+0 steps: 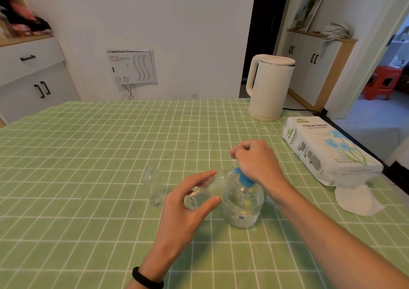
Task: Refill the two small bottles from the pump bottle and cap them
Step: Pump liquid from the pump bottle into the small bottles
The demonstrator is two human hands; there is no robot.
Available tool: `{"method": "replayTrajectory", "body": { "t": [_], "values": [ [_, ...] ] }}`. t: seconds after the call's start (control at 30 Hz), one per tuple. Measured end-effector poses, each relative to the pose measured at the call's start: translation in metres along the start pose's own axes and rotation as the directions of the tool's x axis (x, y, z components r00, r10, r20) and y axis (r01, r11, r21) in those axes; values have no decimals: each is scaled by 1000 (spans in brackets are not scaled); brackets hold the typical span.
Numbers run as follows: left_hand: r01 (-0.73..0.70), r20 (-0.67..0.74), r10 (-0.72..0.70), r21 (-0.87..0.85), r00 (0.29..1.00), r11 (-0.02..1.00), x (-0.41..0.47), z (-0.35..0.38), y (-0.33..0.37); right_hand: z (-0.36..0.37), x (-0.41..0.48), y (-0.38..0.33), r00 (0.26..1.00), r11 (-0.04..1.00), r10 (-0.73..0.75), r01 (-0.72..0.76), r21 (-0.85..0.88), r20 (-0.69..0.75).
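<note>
Tablecloth green-checked, kettle, left fingers gripping small bottle, right fingers clenched atop pump

You are in a home, at a surface under a green checked cloth. A white kettle and a tissue pack sit on it. White cupboards line the walls, a picture leans on one, and a red stool shows through the doorway.
</note>
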State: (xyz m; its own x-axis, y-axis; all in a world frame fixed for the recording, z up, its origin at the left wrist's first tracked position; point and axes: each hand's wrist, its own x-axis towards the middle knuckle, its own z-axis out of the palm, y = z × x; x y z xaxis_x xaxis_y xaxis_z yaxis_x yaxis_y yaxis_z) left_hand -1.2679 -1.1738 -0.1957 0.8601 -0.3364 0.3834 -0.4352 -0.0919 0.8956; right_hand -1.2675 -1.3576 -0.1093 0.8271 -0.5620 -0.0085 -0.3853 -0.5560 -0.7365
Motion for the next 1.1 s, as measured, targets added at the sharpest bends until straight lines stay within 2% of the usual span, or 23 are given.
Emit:
{"method": "replayTrajectory", "body": {
  "t": [0.37,0.53,1.1],
  "values": [
    [-4,2,4,-10,1000,1000,-2,0,0,-1,1,0,1000,1000,6,-5,-2,10],
    [-17,-2,17,-11,1000,1000,0,-2,2,-3,8,2,999,999,-38,38,-12,-16],
    [-24,1,24,-1,1000,1000,-3,2,-3,-1,-2,0,1000,1000,-2,2,-17,-5]
  ]
}}
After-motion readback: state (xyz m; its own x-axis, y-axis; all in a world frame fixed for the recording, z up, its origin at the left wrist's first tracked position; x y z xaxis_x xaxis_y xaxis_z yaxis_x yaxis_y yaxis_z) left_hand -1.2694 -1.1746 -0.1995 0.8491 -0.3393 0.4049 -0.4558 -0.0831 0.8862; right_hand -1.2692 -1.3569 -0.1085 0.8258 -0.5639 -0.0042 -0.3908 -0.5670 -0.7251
